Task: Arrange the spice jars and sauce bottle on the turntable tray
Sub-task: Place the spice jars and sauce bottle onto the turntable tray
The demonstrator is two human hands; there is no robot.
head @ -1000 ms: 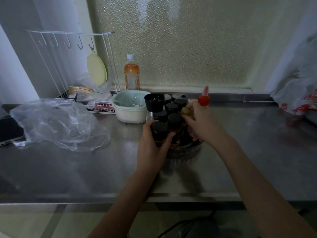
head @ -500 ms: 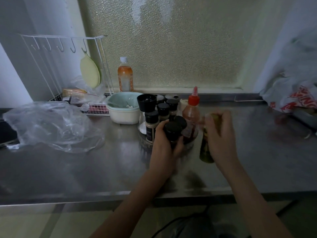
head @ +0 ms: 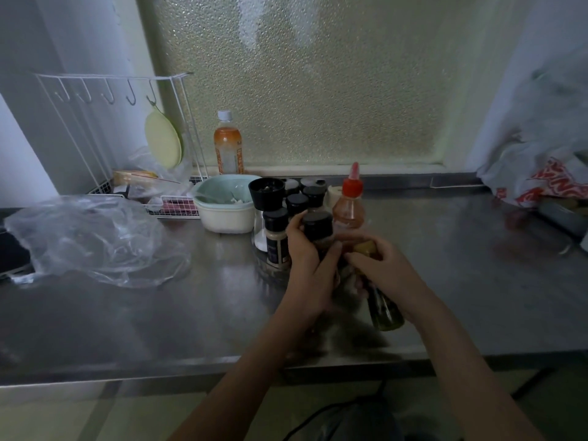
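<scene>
The left hand gripped an upright black-capped jar on the tray. The right hand clasped a bottle, cap tilted toward the jars, base nearer the counter edge.

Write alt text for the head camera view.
Two bare hands work at a cluster of black-capped spice jars on a steel counter: the left hand grips one jar, the right hand holds a tilted greenish bottle beside a red-capped sauce bottle.

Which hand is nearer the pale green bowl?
Left. The left hand grips a black-capped jar just right of the bowl; the right hand is farther right.
</scene>
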